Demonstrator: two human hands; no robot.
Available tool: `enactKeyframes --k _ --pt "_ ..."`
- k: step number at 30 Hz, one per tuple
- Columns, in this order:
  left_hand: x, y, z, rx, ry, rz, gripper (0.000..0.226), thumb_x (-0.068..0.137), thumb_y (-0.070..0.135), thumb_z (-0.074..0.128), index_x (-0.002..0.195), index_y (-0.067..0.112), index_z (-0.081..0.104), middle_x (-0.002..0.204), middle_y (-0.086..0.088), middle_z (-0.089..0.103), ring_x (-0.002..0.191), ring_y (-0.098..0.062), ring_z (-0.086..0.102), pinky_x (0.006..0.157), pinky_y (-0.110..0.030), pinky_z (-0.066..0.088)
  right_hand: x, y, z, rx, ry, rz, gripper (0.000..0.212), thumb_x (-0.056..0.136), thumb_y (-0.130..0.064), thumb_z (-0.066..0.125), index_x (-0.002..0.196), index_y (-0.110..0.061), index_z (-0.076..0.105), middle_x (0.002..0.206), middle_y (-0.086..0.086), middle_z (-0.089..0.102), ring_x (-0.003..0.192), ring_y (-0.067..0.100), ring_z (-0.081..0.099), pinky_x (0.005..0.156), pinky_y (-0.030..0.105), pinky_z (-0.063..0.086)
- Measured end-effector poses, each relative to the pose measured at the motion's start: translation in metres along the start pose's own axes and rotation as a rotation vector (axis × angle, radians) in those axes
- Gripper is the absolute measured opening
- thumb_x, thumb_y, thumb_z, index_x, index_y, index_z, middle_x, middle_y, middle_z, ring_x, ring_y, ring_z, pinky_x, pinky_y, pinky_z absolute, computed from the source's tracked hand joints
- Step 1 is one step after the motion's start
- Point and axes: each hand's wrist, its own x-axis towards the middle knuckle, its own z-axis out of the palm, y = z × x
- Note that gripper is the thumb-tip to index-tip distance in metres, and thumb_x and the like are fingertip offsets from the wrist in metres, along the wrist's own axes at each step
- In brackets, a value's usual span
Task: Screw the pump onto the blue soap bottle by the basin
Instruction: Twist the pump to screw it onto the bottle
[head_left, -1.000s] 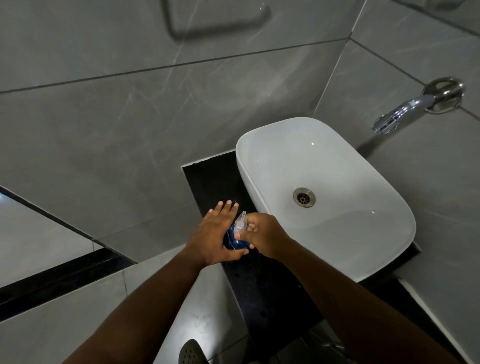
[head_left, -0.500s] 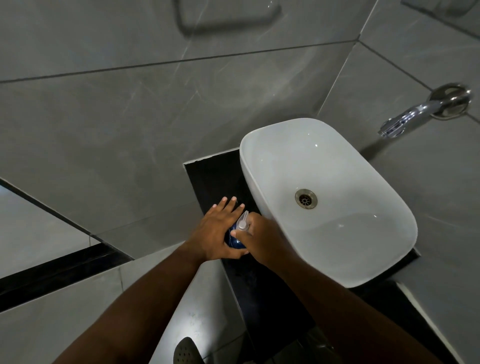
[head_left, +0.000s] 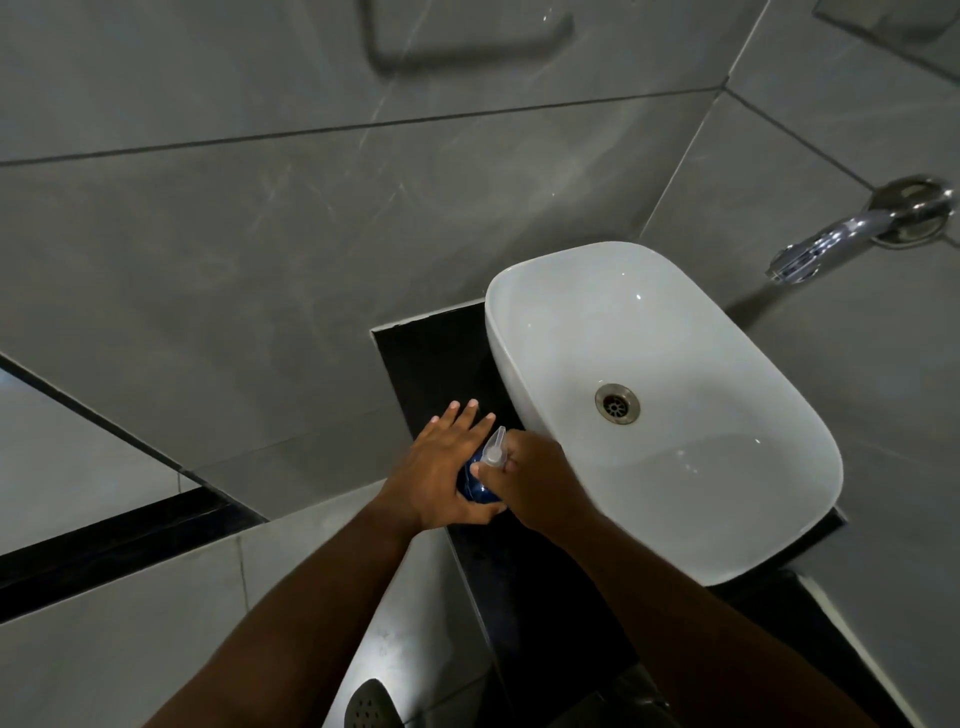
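Note:
The blue soap bottle (head_left: 475, 487) stands on the black counter (head_left: 431, 364) just left of the white basin (head_left: 524, 405). My left hand (head_left: 441, 467) wraps its left side, thumb under the front and fingers stretched past it. A clear plastic pump (head_left: 493, 448) sits on top of the bottle, its nozzle pointing away from me. My right hand (head_left: 535, 480) pinches the pump's collar from the right, fingertips closed around it. Most of the bottle is hidden between the two hands.
The basin has a metal drain (head_left: 617, 404). A chrome tap (head_left: 831, 241) juts from the grey tiled wall at the right. The counter's front strip (head_left: 530, 597) runs toward me under my right forearm. A dark slipper tip (head_left: 371, 704) shows on the floor below.
Both hands stay on the bottle and pump. My right hand's fingers have shifted around the pump collar, and the view has drifted slightly.

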Motion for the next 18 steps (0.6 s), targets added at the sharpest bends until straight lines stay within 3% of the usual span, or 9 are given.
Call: enactKeyframes --k 4,7,9,12,16,18 --pt "0.000 0.002 0.000 0.003 0.008 -0.004 0.112 0.068 0.074 0.064 0.155 0.026 0.013 0.163 0.000 0.002 0.149 -0.015 -0.009 0.118 -0.039 -0.001 -0.006 -0.006 -0.006 0.021 0.001 0.059 0.035 0.080 -0.033 0.070 0.057 -0.031 0.043 0.053 -0.014 0.048 0.048 0.000 0.051 0.050 0.008 0.034" --pt "0.000 0.002 0.004 -0.003 0.019 -0.018 0.112 0.068 0.075 0.065 0.155 0.027 0.012 0.162 0.001 0.001 0.149 -0.014 -0.009 0.118 -0.038 -0.001 -0.009 -0.013 -0.019 0.036 0.026 0.063 0.035 0.077 -0.040 0.071 0.057 -0.033 0.044 0.053 -0.016 0.048 0.050 0.002 0.048 0.054 0.013 0.037" --pt "0.000 0.001 0.004 -0.011 0.020 -0.028 0.113 0.068 0.075 0.067 0.155 0.028 0.012 0.162 0.003 0.000 0.148 -0.012 -0.009 0.118 -0.037 -0.002 -0.006 -0.018 -0.028 -0.001 0.069 0.027 0.029 0.080 -0.045 0.067 0.063 -0.030 0.050 0.056 -0.016 0.050 0.049 0.001 0.044 0.056 0.014 0.034" --pt "0.000 0.001 0.004 0.001 0.015 -0.037 0.113 0.068 0.076 0.067 0.155 0.029 0.011 0.163 0.001 0.001 0.148 -0.012 -0.010 0.117 -0.036 -0.003 0.000 -0.024 -0.034 -0.138 0.008 0.033 0.037 0.084 -0.049 0.064 0.085 -0.011 0.067 0.077 0.002 0.068 0.054 0.005 0.046 0.061 0.015 0.033" --pt "0.000 0.002 0.004 0.028 0.019 -0.032 0.113 0.068 0.078 0.064 0.156 0.029 0.012 0.164 -0.002 0.002 0.148 -0.015 -0.010 0.116 -0.036 -0.004 0.001 -0.034 -0.042 -0.158 -0.067 0.036 0.029 0.088 -0.033 0.063 0.096 -0.005 0.067 0.087 0.008 0.068 0.072 0.014 0.056 0.072 0.025 0.042" --pt "0.000 0.003 0.003 0.022 0.032 -0.027 0.112 0.068 0.079 0.064 0.155 0.028 0.016 0.164 -0.004 0.005 0.148 -0.015 -0.009 0.117 -0.036 -0.003 0.003 -0.037 -0.040 -0.174 -0.166 0.013 0.031 0.091 -0.024 0.060 0.111 -0.001 0.064 0.109 0.019 0.067 0.092 0.025 0.063 0.085 0.029 0.047"
